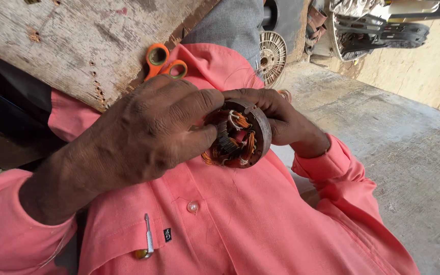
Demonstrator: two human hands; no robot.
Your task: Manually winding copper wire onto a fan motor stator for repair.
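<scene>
- Head view, nearest first: a pen-like tool point(148, 235) is clipped in the pocket of the coral shirt point(240, 219), below a pale button point(193, 206).
- Above the chest both hands meet on a round motor stator point(240, 133), a rusty iron ring with copper wire coils inside.
- The left hand point(143, 135) covers the ring's left side; its fingers are closed on the rim, with the thumb pressing into the coils from that side.
- The right hand point(278, 118) wraps the ring's upper right edge from behind, fingers curled shut on the rim, so the ring is pinched between the two hands.
- The ring stands on edge, its open face turned toward the camera and slightly left; its axis points out from the chest. A short white wire loop point(234, 120) sticks up among the coils, nearest the left thumb.
- Just behind the hands, orange-handled scissors point(163, 62) lie at the edge of a worn wooden board point(77, 40).
- Farther off, a pale fan-like wheel point(272, 55) leans by the concrete floor point(398, 147), well apart from the hands.
- Nothing stands between the fingers and the coils.
</scene>
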